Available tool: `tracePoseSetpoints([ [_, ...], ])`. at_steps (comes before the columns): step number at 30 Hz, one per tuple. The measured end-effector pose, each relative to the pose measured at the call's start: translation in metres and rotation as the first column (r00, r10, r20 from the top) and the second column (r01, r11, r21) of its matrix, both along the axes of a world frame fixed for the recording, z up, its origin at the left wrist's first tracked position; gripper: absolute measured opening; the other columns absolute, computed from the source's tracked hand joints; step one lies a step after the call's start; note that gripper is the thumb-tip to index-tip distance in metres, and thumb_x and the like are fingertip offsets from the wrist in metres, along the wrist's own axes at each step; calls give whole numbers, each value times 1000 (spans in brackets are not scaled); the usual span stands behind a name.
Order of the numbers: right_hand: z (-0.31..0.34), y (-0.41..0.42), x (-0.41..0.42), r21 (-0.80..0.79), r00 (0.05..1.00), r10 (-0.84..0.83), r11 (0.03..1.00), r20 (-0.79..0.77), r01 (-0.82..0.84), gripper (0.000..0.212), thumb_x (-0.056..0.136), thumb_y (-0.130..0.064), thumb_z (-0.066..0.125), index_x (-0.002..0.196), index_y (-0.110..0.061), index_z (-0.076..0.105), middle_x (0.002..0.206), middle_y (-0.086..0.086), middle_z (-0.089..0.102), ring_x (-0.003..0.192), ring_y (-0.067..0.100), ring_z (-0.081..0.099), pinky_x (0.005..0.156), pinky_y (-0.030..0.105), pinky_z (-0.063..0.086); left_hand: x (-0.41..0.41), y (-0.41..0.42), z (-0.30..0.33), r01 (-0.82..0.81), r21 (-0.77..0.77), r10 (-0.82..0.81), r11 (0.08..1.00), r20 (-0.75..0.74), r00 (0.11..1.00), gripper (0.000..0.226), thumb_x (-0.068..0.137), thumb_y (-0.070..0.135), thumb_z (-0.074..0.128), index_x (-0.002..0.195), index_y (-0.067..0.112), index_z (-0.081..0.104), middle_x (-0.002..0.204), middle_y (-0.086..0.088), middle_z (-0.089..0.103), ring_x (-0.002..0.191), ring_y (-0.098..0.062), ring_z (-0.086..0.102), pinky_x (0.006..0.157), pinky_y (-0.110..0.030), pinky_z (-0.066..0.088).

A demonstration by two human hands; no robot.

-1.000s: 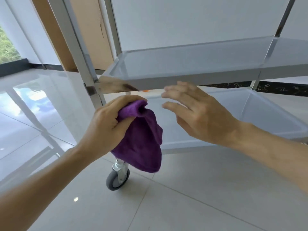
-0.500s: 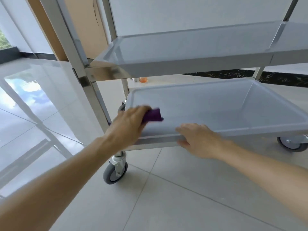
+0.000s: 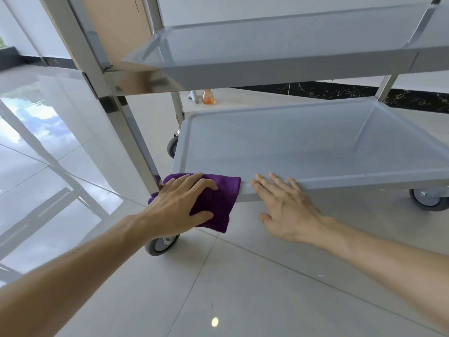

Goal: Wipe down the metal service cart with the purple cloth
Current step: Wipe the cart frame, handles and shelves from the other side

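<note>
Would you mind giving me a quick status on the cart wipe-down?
Left hand presses purple cloth on lower shelf front edge. Right hand flat on same edge. Nothing in the way.

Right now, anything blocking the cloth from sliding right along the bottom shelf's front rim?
Yes. The right hand rests open on the front rim of the bottom shelf, just right of the purple cloth that the left hand presses there.
</note>
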State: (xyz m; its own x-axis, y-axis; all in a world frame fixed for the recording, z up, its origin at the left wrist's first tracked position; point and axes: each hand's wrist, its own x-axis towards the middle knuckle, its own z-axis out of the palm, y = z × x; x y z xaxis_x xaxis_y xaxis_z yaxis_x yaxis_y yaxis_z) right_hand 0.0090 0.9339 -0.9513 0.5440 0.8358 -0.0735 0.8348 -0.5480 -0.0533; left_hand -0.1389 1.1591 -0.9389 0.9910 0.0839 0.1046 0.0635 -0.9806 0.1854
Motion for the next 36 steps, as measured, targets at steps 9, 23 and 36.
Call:
tracePoseSetpoints([
  [9, 24, -31, 58, -19, 978, -208, 978, -3, 208, 94, 85, -60, 60, 157, -33, 5, 167, -2, 8, 151, 21, 14, 120, 45, 20, -7, 20, -7, -124, 255, 145, 959, -67, 987, 115, 66, 68, 72, 156, 24, 15, 155, -2, 30, 138, -24, 32, 115, -42, 30],
  [23, -5, -54, 61, -103, 972, -229, 967, 49, 233, 106, 82, -44, 59, 154, -35, -18, 165, -6, -19, 153, 23, -12, 121, 54, 3, 73, -62, -16, -16, 348, -8, 937, 68, 998, 72, 83, 56, 58, 141, 18, 36, 145, -1, 42, 129, -28, 42, 106, -45, 34],
  [36, -9, -70, 56, -52, 982, -171, 983, 80, 176, 105, 80, -37, 58, 153, -39, -17, 164, -13, -17, 153, 16, -12, 123, 49, 0, 27, -1, -15, 23, 260, -54, 965, 115, 992, 76, 76, 58, 74, 138, 21, 53, 138, -4, 55, 122, -26, 57, 97, -41, 49],
])
